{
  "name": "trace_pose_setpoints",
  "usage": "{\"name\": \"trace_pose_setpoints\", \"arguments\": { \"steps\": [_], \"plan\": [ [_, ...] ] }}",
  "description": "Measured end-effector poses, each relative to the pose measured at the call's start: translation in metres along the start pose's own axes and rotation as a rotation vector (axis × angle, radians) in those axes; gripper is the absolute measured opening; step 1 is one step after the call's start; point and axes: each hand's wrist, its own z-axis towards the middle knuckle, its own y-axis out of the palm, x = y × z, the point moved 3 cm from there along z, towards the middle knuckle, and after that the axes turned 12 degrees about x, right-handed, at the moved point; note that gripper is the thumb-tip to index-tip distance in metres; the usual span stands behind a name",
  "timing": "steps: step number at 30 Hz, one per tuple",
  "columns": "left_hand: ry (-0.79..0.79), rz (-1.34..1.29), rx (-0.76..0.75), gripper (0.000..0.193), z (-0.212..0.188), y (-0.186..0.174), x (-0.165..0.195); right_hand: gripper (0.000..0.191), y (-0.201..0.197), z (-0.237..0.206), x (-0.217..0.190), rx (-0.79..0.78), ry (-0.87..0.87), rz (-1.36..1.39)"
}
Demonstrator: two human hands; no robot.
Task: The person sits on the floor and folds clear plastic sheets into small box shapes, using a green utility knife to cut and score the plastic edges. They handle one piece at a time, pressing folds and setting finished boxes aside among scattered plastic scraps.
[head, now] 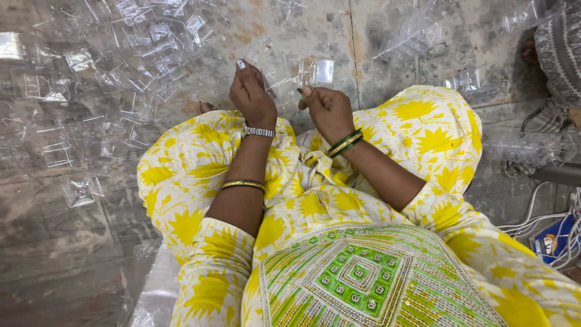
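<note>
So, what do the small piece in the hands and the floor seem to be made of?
The small piece held by the left hand and right hand looks like thin clear plastic: see-through, glossy, with bright glints. The floor seems to be worn concrete or stone: grey, matt, stained, with a joint line.

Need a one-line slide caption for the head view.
Seated on a concrete floor, left hand and right hand hold a clear plastic piece beside a pile of clear plastic pieces.
</note>
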Motion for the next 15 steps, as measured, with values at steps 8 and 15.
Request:
{"name": "trace_pose_setpoints", "arguments": {
  "steps": [8,15],
  "plan": [
    [0.238,0.275,-0.002,0.042,-0.007,0.007,0.036,0.052,0.001,-0.005,-0.001,-0.082,0.244,0.121],
    [0.58,0.551,-0.19,0.018,-0.016,0.015,0.067,0.053,-0.007,-0.007,-0.012,-0.144,0.489,0.081]
  ]
}}
